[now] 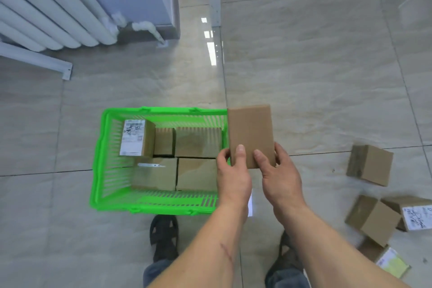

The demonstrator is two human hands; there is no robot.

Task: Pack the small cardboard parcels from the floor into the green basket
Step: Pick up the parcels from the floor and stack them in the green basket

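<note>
Cardboard parcel pinched by left hand and right hand, fingers clamped on lower edge; lower flat into green basket gap, right side.

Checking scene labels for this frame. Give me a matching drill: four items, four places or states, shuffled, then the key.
Items
1. plain flat parcel
2. parcel with the white label
3. lone box
4. green basket

Places or states
A. standing in the basket's far left corner
B. on the floor, right of the basket, apart from the others
C. held by both hands, left hand and right hand, over the basket's right end
D. on the tiles in front of the feet, partly filled

Pairs: 1-C, 2-A, 3-B, 4-D
</note>
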